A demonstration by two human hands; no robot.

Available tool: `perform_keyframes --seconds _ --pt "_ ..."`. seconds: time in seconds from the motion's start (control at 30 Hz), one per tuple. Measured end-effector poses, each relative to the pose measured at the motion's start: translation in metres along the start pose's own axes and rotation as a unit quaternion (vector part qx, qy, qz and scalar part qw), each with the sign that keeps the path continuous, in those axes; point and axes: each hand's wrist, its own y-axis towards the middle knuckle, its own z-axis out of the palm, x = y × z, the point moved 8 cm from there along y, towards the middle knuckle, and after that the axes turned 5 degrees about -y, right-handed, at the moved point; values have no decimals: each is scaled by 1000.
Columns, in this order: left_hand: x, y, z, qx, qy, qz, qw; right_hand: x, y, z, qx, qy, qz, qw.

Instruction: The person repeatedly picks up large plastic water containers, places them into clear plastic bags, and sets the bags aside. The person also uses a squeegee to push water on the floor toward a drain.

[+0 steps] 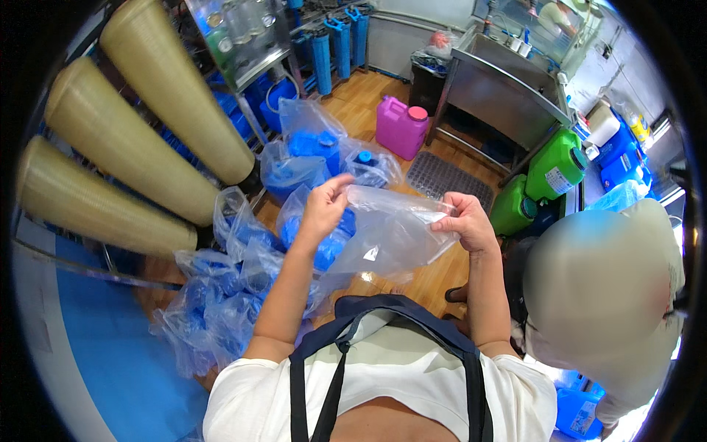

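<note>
A clear plastic bag (386,237) hangs stretched between my two hands in front of my apron. My left hand (327,207) pinches its upper left corner, and my right hand (468,221) grips the upper right edge between thumb and fingers. Below and beyond my left hand, several blue jugs stand in clear bags on the floor, among them a bagged blue jug (315,149) and a dark one with a light-blue cap (364,158). More bagged blue containers (221,298) are heaped to the left.
A pink jug (402,127) stands beside a steel sink (497,77) and a grey floor mat (450,179). Green jugs (555,166) are at the right. A co-worker in a cap (602,282) is close on my right. Large tan cylindrical tanks (127,143) line the left.
</note>
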Motion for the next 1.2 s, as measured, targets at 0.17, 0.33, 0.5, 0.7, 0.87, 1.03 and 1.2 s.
perform_keyframes --seconds 0.17,0.33,0.5,0.7,0.87,1.03,1.2 --pt "-73 -21 77 -248 97 375 888 21 39 -90 -186 -79 -73 977" --pt "-43 44 173 -26 -44 81 995 15 57 -89 -128 -33 22 991" --pt "31 101 171 29 -149 -18 988 -33 70 -171 -140 345 -11 928" --pt "34 150 169 108 -50 -28 992 -35 95 -244 -226 493 -103 834" --pt "30 194 170 221 206 54 952 -29 136 -291 -352 454 -128 808" --pt "60 244 187 344 101 -105 928 -12 184 -285 -360 152 -78 917" --pt "87 313 209 301 -20 -134 944 -17 234 -228 -217 208 -9 954"
